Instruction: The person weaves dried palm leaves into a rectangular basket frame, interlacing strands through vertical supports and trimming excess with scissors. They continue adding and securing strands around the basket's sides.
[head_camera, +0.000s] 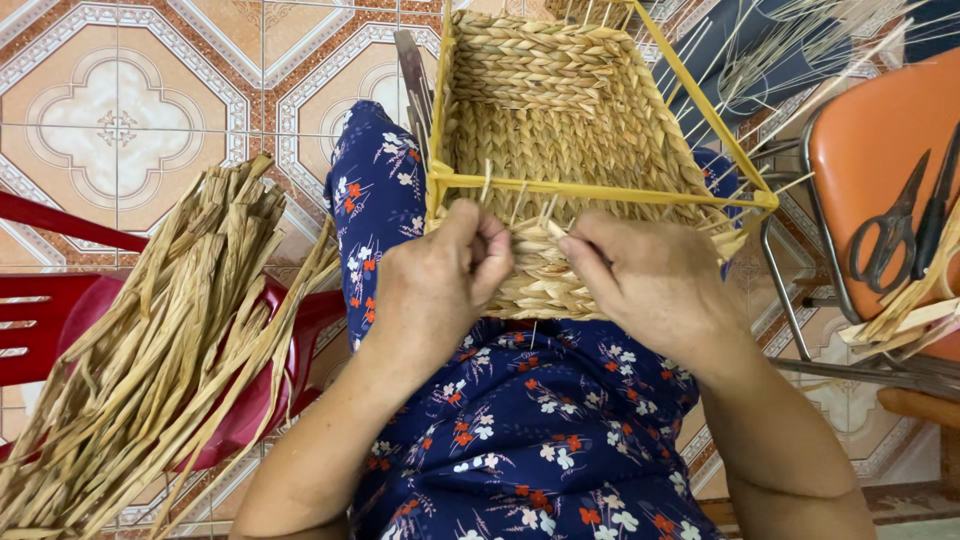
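- One rectangular basket of braided pale straw (560, 130) on a yellow wire frame (600, 192), resting on the person's lap, open mouth turned away from the body; its near wall lies directly under both hands, long axis running left to right.
- Left hand (435, 290): fingers (490, 262) curled and pinched shut on a thin straw strand at the near rim, touching the weave.
- Right hand (650, 280): fingers (585, 255) extended and pressed on the woven wall, just beside the left hand; whether they grip a strand cannot be told. Both hands equally near.
- Loose upright stakes (530, 205) stand between the two hands.
- Blue floral garment (530, 420) beneath the basket.
- Bundle of dried flat straw strips (160, 350) on a red plastic chair (40, 320), to the left.
- Dark metal scissors (890, 225) on an orange chair seat (870, 140), to the right.
- Patterned floor tiles (120, 110). No packages, labels or signs visible.
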